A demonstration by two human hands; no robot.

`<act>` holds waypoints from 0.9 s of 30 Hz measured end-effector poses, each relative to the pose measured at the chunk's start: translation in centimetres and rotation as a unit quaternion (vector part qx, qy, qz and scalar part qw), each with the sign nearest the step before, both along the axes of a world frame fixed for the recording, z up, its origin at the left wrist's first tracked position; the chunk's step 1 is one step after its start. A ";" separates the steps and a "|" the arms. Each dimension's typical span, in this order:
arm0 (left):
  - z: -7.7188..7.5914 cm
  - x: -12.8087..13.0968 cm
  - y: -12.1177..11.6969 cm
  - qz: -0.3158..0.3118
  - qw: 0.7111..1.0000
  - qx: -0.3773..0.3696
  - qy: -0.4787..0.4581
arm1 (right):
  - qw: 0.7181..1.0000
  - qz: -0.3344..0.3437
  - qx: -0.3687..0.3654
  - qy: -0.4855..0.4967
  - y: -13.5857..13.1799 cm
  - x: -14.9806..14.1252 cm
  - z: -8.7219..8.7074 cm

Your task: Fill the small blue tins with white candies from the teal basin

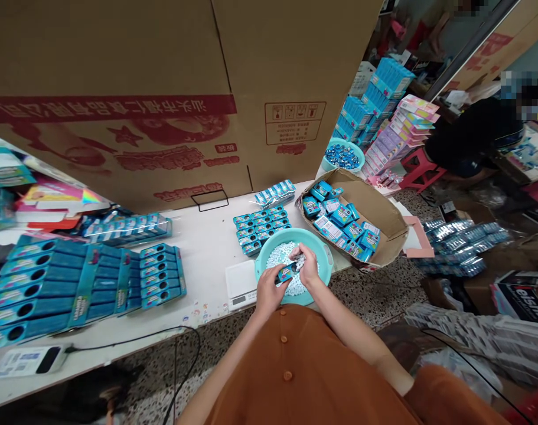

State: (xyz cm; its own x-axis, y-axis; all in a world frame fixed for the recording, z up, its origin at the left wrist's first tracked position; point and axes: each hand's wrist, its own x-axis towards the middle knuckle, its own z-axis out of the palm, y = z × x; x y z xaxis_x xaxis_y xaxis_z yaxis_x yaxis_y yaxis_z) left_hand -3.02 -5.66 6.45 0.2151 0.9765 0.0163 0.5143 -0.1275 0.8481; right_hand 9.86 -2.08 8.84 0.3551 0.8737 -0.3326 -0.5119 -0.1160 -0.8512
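Over a turquoise basin point(326, 254) of small white candy pellets point(277, 255), my left hand point(270, 289) grips a small blue candy box point(286, 273), its opening facing my right hand. My right hand point(308, 268) is curled beside the box, and what look like white pellets lie within its fingers. Just beyond the basin, several blue boxes point(262, 225) stand in rows on the table. To the right, an open cardboard carton point(386, 221) holds a loose pile of blue boxes point(339, 215). A white scale point(240, 286) sits partly under the basin's left side.
A large cardboard carton point(162, 65) walls off the table's back. Stacked blue boxes point(51, 283) and a device with a cable point(32, 360) occupy the left. A second basin point(344, 156) stands at the back right. Beyond, a person point(472, 139) sits near a pink stool point(417, 168).
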 end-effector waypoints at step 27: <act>-1.4 0.3 0.1 0.090 0.969 -0.167 -0.157 | 0.999 0.010 -0.021 0.033 0.7 -0.1 0.2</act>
